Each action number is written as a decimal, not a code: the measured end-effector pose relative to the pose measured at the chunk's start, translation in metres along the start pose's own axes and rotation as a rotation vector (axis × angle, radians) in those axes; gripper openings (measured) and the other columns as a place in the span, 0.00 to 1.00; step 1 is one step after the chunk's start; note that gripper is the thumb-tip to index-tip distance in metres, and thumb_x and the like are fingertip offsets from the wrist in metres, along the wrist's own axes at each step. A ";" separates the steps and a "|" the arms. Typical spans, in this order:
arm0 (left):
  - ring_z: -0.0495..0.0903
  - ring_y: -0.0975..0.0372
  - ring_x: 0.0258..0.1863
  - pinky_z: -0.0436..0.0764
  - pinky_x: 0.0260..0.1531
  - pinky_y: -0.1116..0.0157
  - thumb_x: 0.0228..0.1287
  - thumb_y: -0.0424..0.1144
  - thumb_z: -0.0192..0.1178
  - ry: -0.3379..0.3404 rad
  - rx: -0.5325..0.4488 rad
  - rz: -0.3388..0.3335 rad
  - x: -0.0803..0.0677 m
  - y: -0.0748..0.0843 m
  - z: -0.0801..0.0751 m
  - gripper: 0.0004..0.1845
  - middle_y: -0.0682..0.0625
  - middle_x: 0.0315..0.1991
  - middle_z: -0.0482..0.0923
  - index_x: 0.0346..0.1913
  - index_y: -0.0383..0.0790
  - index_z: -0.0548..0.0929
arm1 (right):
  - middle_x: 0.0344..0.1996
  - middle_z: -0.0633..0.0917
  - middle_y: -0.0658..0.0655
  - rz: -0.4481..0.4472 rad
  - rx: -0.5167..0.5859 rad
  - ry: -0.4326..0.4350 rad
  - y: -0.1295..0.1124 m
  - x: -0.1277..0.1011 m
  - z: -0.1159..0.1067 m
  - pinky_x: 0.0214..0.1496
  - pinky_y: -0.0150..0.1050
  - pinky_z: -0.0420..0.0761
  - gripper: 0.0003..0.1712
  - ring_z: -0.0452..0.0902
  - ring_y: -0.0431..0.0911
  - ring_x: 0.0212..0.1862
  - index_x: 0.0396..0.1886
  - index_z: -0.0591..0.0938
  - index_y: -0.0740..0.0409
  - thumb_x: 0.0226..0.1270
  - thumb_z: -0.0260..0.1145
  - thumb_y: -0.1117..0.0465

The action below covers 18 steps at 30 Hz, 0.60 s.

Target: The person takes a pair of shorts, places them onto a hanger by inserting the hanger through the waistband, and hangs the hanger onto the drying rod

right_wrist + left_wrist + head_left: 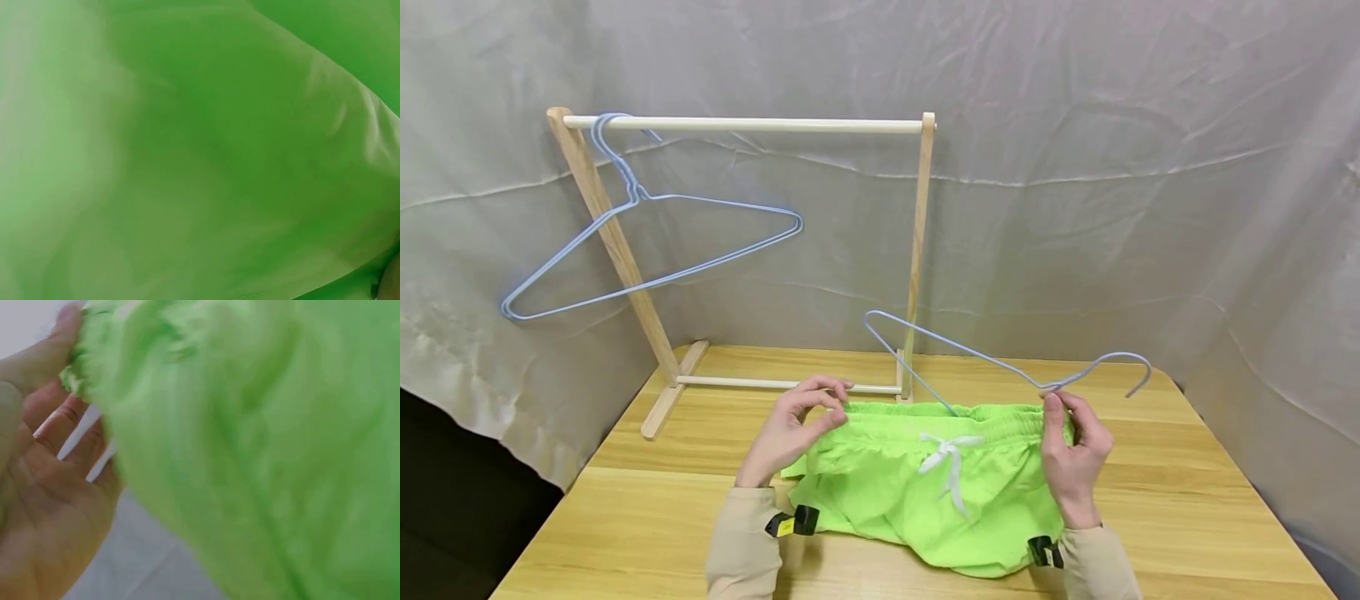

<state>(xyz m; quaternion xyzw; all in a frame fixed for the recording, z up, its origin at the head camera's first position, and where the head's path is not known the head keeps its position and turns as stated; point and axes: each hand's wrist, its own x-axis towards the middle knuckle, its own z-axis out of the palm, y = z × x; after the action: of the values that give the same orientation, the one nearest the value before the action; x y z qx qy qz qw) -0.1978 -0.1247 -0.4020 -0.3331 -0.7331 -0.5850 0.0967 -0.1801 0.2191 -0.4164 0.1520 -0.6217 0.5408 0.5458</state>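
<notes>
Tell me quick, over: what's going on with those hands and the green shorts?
Left hand pinches shorts waistband. Right hand grips waistband and blue hanger. Hanger partly threaded into shorts. Rack behind, second hanger on it.

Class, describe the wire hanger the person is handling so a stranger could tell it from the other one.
Start at the wooden table, where green shorts lie. The wire hanger pokes out of their waistband, its neck pinched by the right hand. Unlike the other hanger, hooked on the wooden rack, it lies sideways, hook pointing right.
</notes>
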 end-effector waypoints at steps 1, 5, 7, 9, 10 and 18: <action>0.78 0.64 0.60 0.75 0.65 0.62 0.68 0.30 0.62 -0.001 -0.063 0.038 0.000 0.003 0.001 0.05 0.53 0.48 0.83 0.34 0.32 0.83 | 0.34 0.88 0.35 0.003 0.014 -0.006 0.000 0.000 0.000 0.24 0.16 0.65 0.04 0.69 0.24 0.22 0.29 0.79 0.86 0.61 0.59 0.83; 0.82 0.67 0.53 0.78 0.61 0.65 0.75 0.33 0.55 0.003 -0.254 0.146 0.002 0.015 0.004 0.11 0.60 0.44 0.85 0.34 0.30 0.80 | 0.35 0.89 0.39 -0.005 0.095 -0.070 -0.002 0.000 0.001 0.27 0.17 0.72 0.04 0.75 0.27 0.25 0.28 0.77 0.87 0.59 0.57 0.85; 0.83 0.69 0.48 0.80 0.57 0.67 0.77 0.36 0.53 0.031 -0.284 0.174 0.002 0.019 0.006 0.14 0.64 0.41 0.85 0.34 0.30 0.80 | 0.35 0.89 0.40 -0.012 0.128 -0.117 -0.003 -0.001 0.001 0.23 0.19 0.69 0.04 0.71 0.28 0.22 0.28 0.77 0.88 0.58 0.55 0.87; 0.81 0.71 0.41 0.80 0.50 0.70 0.78 0.39 0.53 0.074 -0.284 0.197 0.003 0.022 0.008 0.17 0.66 0.37 0.83 0.32 0.30 0.79 | 0.35 0.89 0.39 -0.014 0.152 -0.155 -0.003 -0.001 0.001 0.19 0.22 0.64 0.04 0.66 0.29 0.19 0.28 0.77 0.87 0.58 0.55 0.87; 0.80 0.72 0.38 0.79 0.46 0.71 0.78 0.40 0.53 0.105 -0.270 0.215 0.004 0.023 0.009 0.18 0.67 0.36 0.83 0.31 0.29 0.79 | 0.35 0.89 0.39 -0.013 0.170 -0.171 -0.003 -0.002 0.001 0.18 0.23 0.63 0.05 0.65 0.30 0.19 0.28 0.77 0.87 0.58 0.54 0.87; 0.77 0.74 0.28 0.75 0.47 0.70 0.68 0.32 0.63 0.418 -0.108 0.285 0.009 0.026 0.017 0.06 0.65 0.26 0.80 0.38 0.30 0.82 | 0.36 0.89 0.44 -0.018 0.277 -0.276 -0.001 -0.005 0.002 0.32 0.20 0.76 0.10 0.77 0.31 0.29 0.29 0.79 0.86 0.53 0.52 0.91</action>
<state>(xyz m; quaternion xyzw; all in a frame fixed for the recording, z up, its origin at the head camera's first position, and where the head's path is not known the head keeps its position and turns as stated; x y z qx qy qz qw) -0.1845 -0.1030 -0.3820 -0.3094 -0.6104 -0.6601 0.3096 -0.1788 0.2154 -0.4197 0.3038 -0.6089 0.5905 0.4340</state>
